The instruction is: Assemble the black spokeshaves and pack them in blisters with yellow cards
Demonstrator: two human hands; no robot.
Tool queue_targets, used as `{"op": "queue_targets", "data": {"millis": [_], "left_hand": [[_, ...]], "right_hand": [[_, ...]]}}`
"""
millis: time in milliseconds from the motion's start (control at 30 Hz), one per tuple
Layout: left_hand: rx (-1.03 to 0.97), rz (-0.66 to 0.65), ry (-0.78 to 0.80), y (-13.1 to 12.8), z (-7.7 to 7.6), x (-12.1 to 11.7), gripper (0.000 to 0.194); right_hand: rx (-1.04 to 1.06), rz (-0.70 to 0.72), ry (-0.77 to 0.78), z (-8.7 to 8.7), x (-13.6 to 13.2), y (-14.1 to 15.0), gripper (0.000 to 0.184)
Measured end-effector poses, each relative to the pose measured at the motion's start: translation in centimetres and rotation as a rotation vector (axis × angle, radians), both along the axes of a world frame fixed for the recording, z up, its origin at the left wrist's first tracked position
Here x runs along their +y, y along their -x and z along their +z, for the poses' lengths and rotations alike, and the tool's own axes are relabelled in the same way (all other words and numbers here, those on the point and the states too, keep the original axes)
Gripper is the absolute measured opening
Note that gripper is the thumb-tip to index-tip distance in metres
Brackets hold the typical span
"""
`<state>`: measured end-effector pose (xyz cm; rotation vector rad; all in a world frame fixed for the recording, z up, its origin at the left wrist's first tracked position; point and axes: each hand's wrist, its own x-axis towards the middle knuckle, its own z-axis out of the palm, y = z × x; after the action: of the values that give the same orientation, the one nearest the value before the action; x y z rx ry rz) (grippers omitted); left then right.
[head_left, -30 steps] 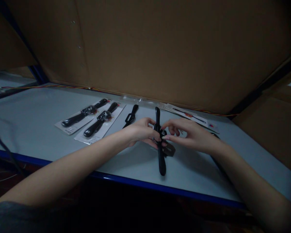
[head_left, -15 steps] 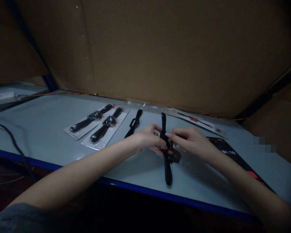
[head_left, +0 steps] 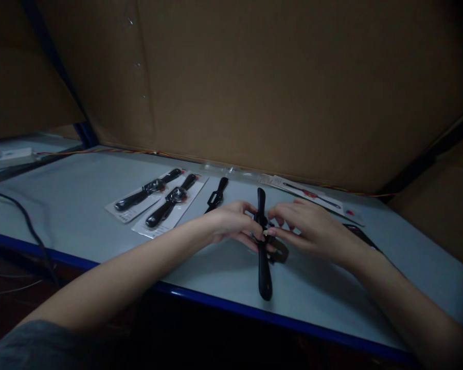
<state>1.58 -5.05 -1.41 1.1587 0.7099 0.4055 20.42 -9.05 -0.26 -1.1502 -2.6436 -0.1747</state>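
Note:
My left hand [head_left: 239, 224] grips a black spokeshave [head_left: 265, 272] around its middle, between the two long handles. The tool is held with one handle pointing at me and the other away. From the right, my right hand [head_left: 306, 226] pinches at the middle of the spokeshave, thumb and forefinger bent against its small fittings. The exact part between those fingertips is too small and dim to make out. Left of the hands lies another black spokeshave body [head_left: 216, 196] with an open slot in its middle, its near handle partly hidden by my left arm.
Two carded spokeshaves, one packaged spokeshave [head_left: 164, 208] beside another packaged spokeshave [head_left: 139, 198], lie at left. A printed backing card [head_left: 312, 195] and clear plastic packaging [head_left: 231, 172] lie at the back. A dark flat device [head_left: 360, 236] is partly under my right forearm. A black cable [head_left: 23, 221] crosses the left edge.
My right hand has rolled over at the tool's middle, its fingers stretching out more and the forearm covering more of the dark device. My left hand keeps its grip. The view has shifted slightly.

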Motion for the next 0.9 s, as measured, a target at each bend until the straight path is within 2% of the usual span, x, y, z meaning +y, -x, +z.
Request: {"op": "queue_targets", "data": {"millis": [100,267,433,533,600,733,800,900], "left_hand": [[-0.035,-0.070,0.025,0.2,0.0,0.2,0.069],[-0.035,-0.073,0.032,0.2,0.1,0.0,0.070],[-0.025,0.030,-0.048,0.0,0.2,-0.3,0.066],[-0.026,0.094,-0.107,-0.2,0.2,-0.5,0.060],[-0.011,0.160,-0.167,-0.4,0.1,-0.7,0.055],[0.054,0.258,-0.296,-0.8,-0.2,-0.7,0.051],[0.061,0.265,-0.288,-0.8,-0.2,-0.7,0.052],[-0.003,0.220,-0.164,-0.4,0.2,-0.5,0.055]], "right_hand": [[-0.034,0.021,-0.004,0.1,0.0,0.2,0.017],[-0.096,0.007,-0.059,-0.5,0.1,0.7,0.027],[-0.054,-0.149,-0.184,-0.9,0.2,1.0,0.028],[-0.108,-0.176,-0.216,-1.2,0.2,1.3,0.035],[-0.102,-0.253,-0.216,-1.6,0.1,1.7,0.038],[0.076,-0.468,-0.091,-2.3,-0.2,2.9,0.039],[0.208,-0.460,0.041,-2.1,0.0,3.0,0.043],[0.436,-0.386,0.268,-0.9,2.0,2.0,0.054]]}}
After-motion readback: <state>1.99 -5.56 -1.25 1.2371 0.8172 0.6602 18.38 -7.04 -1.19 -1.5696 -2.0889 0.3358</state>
